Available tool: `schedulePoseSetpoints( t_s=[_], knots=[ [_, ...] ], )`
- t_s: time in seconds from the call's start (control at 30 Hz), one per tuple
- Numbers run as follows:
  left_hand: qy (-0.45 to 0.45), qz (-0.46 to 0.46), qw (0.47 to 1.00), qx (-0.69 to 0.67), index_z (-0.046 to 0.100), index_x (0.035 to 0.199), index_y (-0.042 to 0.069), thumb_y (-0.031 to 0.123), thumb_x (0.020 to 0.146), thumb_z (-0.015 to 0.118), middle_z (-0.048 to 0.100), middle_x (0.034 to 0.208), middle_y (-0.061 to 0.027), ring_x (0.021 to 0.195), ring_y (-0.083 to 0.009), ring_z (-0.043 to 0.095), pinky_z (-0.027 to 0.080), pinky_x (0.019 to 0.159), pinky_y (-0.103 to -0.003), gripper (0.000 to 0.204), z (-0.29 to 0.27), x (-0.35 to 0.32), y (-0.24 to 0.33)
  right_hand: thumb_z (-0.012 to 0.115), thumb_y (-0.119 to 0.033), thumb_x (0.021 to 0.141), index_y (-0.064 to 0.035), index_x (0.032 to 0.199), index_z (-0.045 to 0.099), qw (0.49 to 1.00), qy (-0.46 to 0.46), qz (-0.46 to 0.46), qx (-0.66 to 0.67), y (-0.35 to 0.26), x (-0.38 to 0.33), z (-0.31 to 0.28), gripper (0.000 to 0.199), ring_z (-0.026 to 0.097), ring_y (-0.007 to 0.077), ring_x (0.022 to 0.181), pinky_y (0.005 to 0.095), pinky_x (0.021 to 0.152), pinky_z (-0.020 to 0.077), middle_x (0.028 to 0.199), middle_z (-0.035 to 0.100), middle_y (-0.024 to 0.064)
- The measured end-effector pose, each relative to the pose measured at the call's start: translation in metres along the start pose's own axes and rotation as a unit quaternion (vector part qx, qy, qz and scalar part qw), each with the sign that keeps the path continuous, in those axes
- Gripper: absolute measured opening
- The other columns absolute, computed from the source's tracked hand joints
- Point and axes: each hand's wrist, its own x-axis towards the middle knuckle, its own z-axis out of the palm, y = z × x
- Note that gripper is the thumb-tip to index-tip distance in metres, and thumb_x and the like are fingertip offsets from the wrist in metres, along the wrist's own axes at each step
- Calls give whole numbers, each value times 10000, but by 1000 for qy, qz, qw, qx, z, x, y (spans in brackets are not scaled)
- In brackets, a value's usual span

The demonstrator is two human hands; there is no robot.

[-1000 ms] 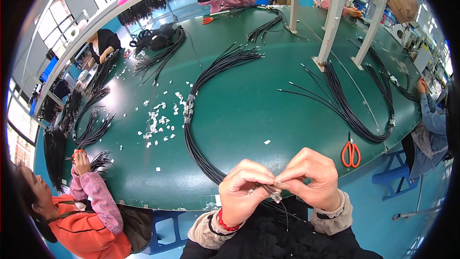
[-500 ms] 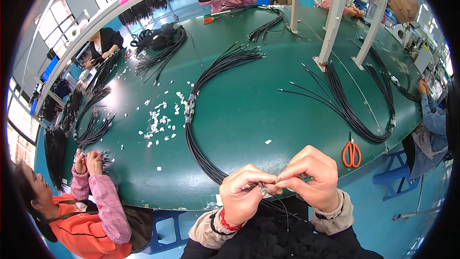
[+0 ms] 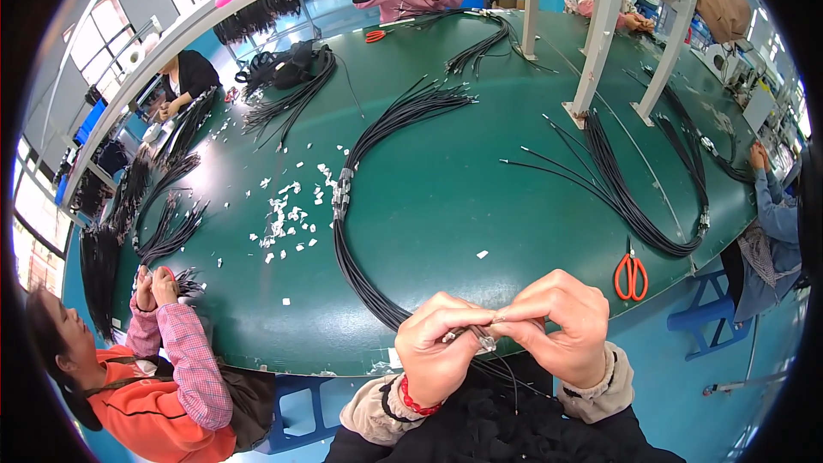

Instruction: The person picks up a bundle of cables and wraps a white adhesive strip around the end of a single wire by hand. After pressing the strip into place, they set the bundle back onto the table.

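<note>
A long bundle of black cords [image 3: 353, 273] with pale tips curves over the green table to my hands at its near edge. My left hand [image 3: 435, 345], a red band at its wrist, is closed around cords near their ends. A small clear, shiny piece [image 3: 486, 343] shows among those cords below the fingers. My right hand [image 3: 561, 321] is closed in a pinch, its fingertips meeting the left thumb and forefinger. Whatever sits between those fingertips is too small and covered to name. Loose cord ends [image 3: 514, 381] hang below toward my lap.
Red-handled scissors [image 3: 631, 277] lie right of my hands. White scraps [image 3: 283, 214] are scattered left of the bundle. More black cords [image 3: 617, 184] lie at the right, by white metal posts [image 3: 591, 60]. A co-worker [image 3: 163, 377] sits at the left; others work around the green table [image 3: 446, 206].
My right fingers have curled in tighter against my left thumb. The clear piece below the left fingers has shifted slightly right. The cords and scissors on the table stay put.
</note>
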Motion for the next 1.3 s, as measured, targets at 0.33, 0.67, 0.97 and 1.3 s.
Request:
schedulePoseSetpoints(
  t_s=[0.33, 0.67, 0.97, 1.3],
  knots=[
    [13, -79, 995, -67, 597, 831, -63, -84, 742, 691, 589, 779, -126, 679, -185, 621, 509, 606, -263, 131, 1, -6, 4, 799, -23, 623, -35, 737, 651, 990, -60, 74, 100, 8, 3, -7, 188, 550, 102, 570, 217, 470, 396, 672, 602, 46],
    [-71, -94, 978, -172, 617, 937, -58, -174, 775, 499, 605, 820, -139, 713, -222, 671, 554, 639, -266, 232, -2, 7, -2, 787, -4, 635, -31, 730, 642, 981, -69, 102, 153, 16, 9, -8, 176, 563, 112, 615, 226, 503, 413, 728, 600, 65],
    [-83, -108, 977, -167, 621, 939, -46, -182, 745, 515, 609, 828, -130, 741, -217, 666, 546, 634, -278, 259, 5, 8, -10, 742, 38, 670, -15, 779, 661, 983, -54, 90, 151, 20, 4, -13, 145, 594, 124, 650, 234, 517, 460, 782, 606, 85],
    [-6, 6, 1000, 23, 644, 887, -13, -141, 724, 638, 631, 800, -109, 676, -151, 637, 511, 600, -245, 207, 20, 3, -20, 737, 30, 676, -24, 785, 695, 1000, -9, 19, 21, 26, -8, -16, 129, 595, 114, 596, 225, 478, 463, 740, 610, 65]
  ],
)
